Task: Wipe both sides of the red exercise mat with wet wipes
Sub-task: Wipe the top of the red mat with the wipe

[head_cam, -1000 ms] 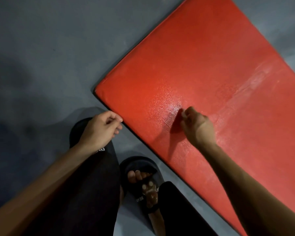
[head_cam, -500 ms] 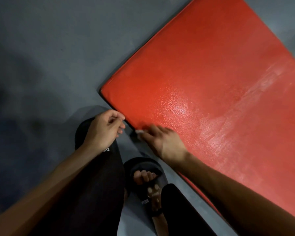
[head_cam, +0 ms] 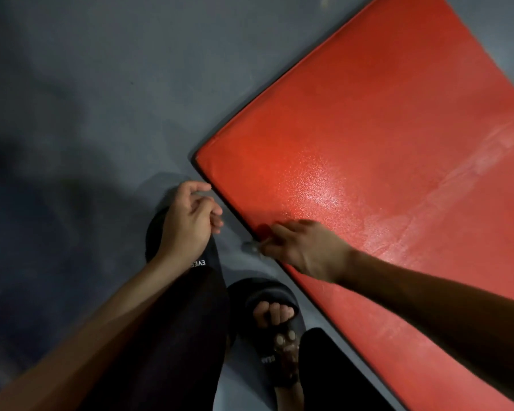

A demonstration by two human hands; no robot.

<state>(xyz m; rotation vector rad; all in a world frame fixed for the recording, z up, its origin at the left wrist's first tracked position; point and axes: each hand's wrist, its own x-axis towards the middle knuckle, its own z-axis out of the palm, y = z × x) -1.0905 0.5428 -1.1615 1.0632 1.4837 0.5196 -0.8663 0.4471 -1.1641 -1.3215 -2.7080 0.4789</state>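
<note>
The red exercise mat [head_cam: 368,161] lies flat on the grey floor, filling the right half of the view, with a wet sheen near its near-left corner. My right hand [head_cam: 303,247] rests at the mat's near edge and pinches a small whitish wet wipe [head_cam: 251,247] that pokes out over the floor. My left hand [head_cam: 187,221] hovers over my left knee, just off the mat's corner, with its fingers loosely curled and nothing visible in them.
Grey floor [head_cam: 86,99] surrounds the mat to the left and behind. My legs in dark trousers and a foot in a black slide sandal [head_cam: 276,321] are close to the mat's near edge.
My right hand has swept from the middle of the mat's wet patch back to the near edge, carrying the wipe. My left hand has stayed by the knee.
</note>
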